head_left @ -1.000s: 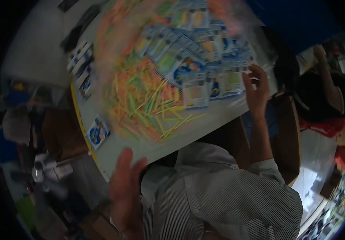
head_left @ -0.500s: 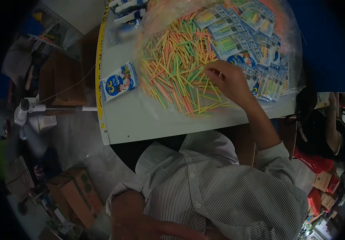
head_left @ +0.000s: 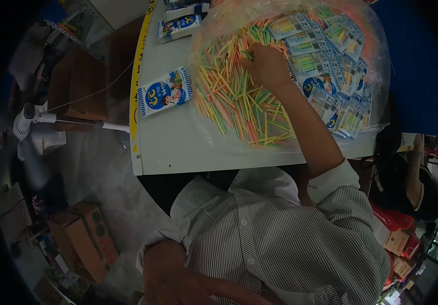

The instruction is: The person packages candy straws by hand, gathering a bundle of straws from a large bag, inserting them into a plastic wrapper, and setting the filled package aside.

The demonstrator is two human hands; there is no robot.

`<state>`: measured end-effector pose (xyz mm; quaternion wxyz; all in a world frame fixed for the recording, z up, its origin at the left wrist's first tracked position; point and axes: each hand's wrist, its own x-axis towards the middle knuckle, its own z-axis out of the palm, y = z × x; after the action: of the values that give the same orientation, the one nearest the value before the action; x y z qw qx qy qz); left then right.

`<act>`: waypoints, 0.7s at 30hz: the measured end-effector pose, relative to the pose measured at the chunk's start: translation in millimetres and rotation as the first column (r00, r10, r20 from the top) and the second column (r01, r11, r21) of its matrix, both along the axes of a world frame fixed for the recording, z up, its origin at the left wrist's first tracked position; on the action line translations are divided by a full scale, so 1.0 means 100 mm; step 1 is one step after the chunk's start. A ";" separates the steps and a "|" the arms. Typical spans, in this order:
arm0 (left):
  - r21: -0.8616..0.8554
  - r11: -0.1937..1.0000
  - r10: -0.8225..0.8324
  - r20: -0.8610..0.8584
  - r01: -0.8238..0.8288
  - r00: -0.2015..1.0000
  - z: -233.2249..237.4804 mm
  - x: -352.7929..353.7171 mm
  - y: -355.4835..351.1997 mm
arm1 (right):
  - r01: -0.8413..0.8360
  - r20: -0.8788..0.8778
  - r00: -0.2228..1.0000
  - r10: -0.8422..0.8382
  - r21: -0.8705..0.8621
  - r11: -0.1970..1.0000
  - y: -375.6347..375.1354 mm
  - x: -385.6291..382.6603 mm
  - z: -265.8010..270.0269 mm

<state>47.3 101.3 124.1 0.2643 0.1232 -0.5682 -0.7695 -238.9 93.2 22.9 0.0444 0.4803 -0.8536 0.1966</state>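
My right hand is over the heap of thin coloured sticks, its fingers curled down among them; what they pinch is hidden. The sticks lie in a large clear plastic bag. Right of my hand, printed packets with sticks inside overlap in the same bag. A blue and white packet lies on the table left of the bag. My left hand is low at the bottom edge, near my striped shirt, its visible fingers stretched out and holding nothing I can see.
More packets lie at the table's far left. The white table has a yellow strip along its left edge. A white fan and a cardboard box stand left of it. Another person is at the right.
My right hand has moved up and left over the sticks. The view has shifted, so the table's packets appear farther right. My left hand remains low.
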 end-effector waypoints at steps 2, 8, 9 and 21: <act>0.028 0.999 -0.037 -0.038 0.039 0.999 -0.02 -0.03 -0.08 | -0.087 0.061 0.994 0.089 -0.021 0.996 0.02 -0.06 -0.02; 0.089 0.985 -0.133 -0.163 0.149 0.978 0.00 -0.33 -0.12 | -0.042 0.444 0.892 0.080 -0.096 0.995 0.32 -0.08 0.12; 0.096 0.981 -0.148 -0.180 0.167 0.972 0.00 -0.34 -0.11 | -0.044 0.440 0.894 0.084 -0.101 0.994 0.38 -0.07 0.15; 0.433 0.880 0.104 0.229 -0.197 0.968 -0.74 -1.36 -0.14 | 0.254 0.935 -0.112 0.336 -0.300 0.919 0.73 0.39 0.37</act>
<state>-89.0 87.8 49.8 0.2294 0.3015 -0.3856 -0.8413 -199.4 166.4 60.2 -0.5189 0.1781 -0.5217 0.6534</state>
